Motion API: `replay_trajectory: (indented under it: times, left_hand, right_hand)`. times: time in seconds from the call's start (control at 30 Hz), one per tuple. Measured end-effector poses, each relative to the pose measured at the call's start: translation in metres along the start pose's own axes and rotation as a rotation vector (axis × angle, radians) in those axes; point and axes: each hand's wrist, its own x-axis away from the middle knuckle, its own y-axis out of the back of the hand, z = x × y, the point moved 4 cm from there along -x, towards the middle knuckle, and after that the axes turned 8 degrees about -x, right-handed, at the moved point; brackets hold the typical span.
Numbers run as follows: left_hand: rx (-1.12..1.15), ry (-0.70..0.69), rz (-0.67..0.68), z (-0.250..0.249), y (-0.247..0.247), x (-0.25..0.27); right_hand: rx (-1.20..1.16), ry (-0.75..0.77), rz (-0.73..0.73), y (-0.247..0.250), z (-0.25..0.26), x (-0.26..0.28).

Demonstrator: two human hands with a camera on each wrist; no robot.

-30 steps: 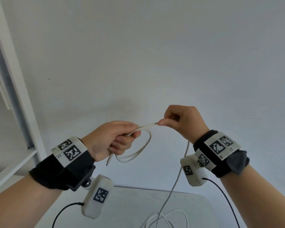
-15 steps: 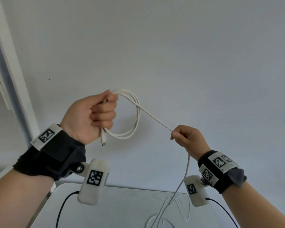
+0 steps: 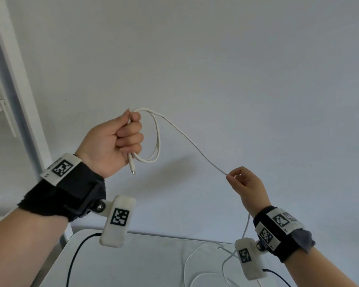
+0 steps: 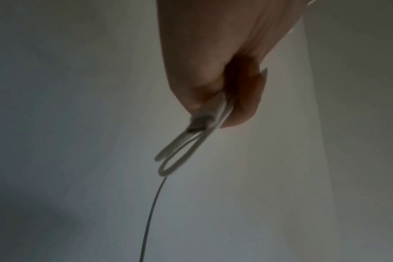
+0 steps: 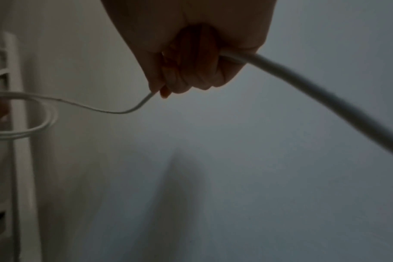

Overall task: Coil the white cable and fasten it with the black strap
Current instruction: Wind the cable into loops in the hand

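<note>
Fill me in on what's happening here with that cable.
A person is coiling a white cable in mid-air. The left hand grips a couple of finished loops in its fist, with the plug end hanging below it. The right hand, held lower, pinches the free run stretched between the two hands. The rest of the cable trails down onto the white table, uncoiled. No black strap shows in any view.

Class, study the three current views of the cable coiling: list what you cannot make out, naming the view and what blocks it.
- Black strap: in none of the views.
- White cable, far end: head view, slack on the table runs off the bottom edge.
- Loop count: left hand covers the strands; left wrist view blurred.
- Right hand pinch: right wrist view dark, fingers bunched.
</note>
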Motion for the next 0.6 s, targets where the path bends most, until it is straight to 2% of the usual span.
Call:
replay_trajectory:
  times: [0.07, 0.33, 0.6]
  left_hand:
    - [-0.068, -0.016, -0.048, 0.006, -0.005, -0.001]
    - [-0.225, -0.012, -0.077, 0.028, -0.020, -0.004]
    - [-0.328, -0.001, -0.085, 0.042, -0.028, -0.002]
  right_hand:
    - [0.099, 0.046, 0.054, -0.008, 0.011, 0.001]
    - [0.386, 0.265, 0.293, -0.043, 0.056, 0.019]
    - [0.463, 0.493, 0.430, -0.067, 0.093, 0.035]
